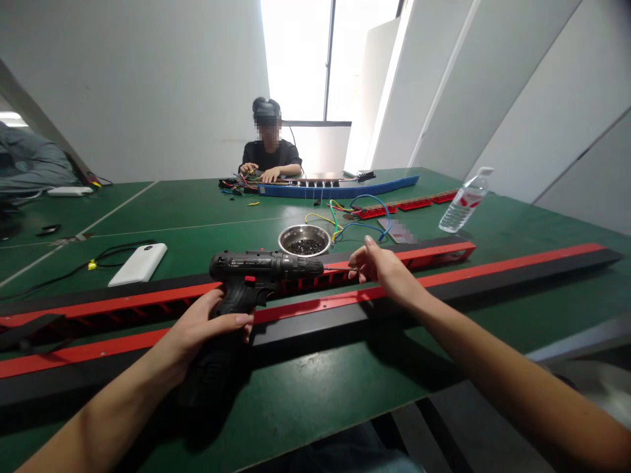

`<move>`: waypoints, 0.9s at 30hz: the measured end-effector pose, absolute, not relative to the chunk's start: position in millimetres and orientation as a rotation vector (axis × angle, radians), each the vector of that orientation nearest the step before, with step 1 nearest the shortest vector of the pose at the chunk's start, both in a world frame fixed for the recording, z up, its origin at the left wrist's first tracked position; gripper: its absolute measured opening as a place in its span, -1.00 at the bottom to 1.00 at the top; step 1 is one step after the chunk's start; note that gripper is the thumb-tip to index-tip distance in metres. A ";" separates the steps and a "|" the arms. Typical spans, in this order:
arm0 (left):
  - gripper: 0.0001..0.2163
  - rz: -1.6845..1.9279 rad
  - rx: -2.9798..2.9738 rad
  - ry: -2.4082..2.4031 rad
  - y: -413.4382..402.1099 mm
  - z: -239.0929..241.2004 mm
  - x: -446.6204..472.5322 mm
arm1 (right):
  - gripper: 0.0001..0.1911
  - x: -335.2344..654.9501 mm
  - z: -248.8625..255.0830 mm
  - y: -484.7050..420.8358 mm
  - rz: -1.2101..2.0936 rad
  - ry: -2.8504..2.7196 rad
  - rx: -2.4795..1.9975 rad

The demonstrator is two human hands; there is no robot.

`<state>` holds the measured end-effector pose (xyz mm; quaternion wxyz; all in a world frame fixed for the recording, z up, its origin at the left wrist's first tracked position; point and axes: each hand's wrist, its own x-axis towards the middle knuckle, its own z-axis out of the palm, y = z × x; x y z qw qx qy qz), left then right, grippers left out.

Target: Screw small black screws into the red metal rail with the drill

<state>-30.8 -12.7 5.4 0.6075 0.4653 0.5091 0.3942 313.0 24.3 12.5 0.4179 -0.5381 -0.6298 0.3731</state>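
My left hand (pixel 207 327) is wrapped round the grip of a black cordless screwdriver (pixel 261 268), which points right along the table. My right hand (pixel 379 266) is at the tool's tip, fingers pinched there on something too small to make out. Both hands work over long red and black rails (pixel 493 266) lying across the green table (pixel 315 387). Just behind the tool stands a steel bowl (pixel 304 240) of small dark screws.
A white power bank (pixel 139 263) with a black cable lies at the left. A water bottle (pixel 463 203) stands at the right near loose coloured wires (pixel 355 213). Across the table a person (pixel 269 154) handles wires beside a blue rail (pixel 340 188).
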 end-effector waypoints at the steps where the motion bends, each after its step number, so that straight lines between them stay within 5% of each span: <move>1: -0.61 0.912 1.087 1.188 -12.2 4.1 -30.8 | -0.32 312.1 15.1 27.5 0.980 -1.641 -1.353; 12: -0.63 1.059 0.996 1.158 -19.7 9.2 -23.4 | -0.52 296.0 14.8 81.1 1.011 -1.673 -1.406; 27: -0.82 1.166 0.559 1.107 -16.0 24.3 -26.6 | -0.80 239.4 15.9 195.0 0.319 -2.387 -1.826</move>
